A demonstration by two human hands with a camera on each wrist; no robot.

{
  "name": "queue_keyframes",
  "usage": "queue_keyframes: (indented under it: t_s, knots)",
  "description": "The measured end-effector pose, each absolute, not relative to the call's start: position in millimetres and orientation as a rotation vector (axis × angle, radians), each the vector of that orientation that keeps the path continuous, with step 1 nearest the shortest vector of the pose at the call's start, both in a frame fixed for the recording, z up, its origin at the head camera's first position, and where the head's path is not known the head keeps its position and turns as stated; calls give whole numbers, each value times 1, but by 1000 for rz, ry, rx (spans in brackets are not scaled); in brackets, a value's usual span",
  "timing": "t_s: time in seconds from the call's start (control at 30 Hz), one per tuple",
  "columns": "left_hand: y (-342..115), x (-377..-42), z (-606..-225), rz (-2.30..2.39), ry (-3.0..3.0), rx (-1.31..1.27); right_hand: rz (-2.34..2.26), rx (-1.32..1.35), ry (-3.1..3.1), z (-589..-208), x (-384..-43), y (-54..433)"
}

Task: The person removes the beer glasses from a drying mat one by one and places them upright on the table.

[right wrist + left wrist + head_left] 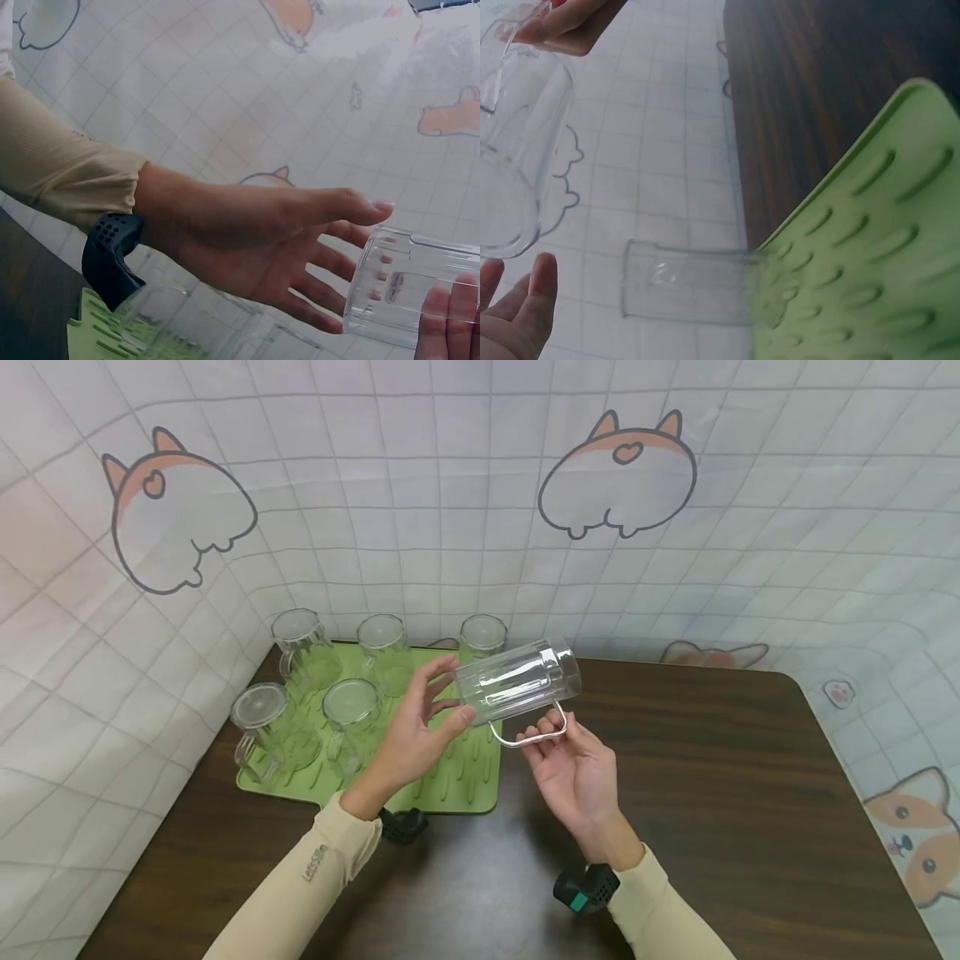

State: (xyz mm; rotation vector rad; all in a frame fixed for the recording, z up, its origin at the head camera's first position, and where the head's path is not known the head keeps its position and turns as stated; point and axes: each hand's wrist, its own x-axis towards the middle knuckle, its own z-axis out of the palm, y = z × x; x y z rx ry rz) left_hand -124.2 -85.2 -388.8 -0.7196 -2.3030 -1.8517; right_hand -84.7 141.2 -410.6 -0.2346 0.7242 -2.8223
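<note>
A clear glass mug (pixel 517 681) is held sideways in the air, above the right rear part of a green drying mat (pixel 450 792). My right hand (pixel 576 770) grips its handle (pixel 528 740) from below, fingers curled round it. At the mug's left end is my left hand (pixel 411 731), thumb and fingers spread around that end. In the left wrist view the left fingertips (pixel 544 270) are close to the round end of the mug. Through the glass in the right wrist view, several left fingers (pixel 330 259) show behind the mug's edge.
Several more glass mugs, such as the front left mug (pixel 258 706) and the middle mug (pixel 351 702), stand upside down on the ridged mat. The mat lies on a dark wooden table (pixel 697 793). A white grid-patterned cloth (pixel 465 527) hangs behind and at the sides.
</note>
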Motion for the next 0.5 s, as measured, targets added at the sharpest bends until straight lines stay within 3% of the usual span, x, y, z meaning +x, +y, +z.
queue_keyframes:
  t_s: [0.5]
  knots:
    - [-121, -118, -352, -1200, -2667, -654, -2849, -311, 818, -398, -97, 155]
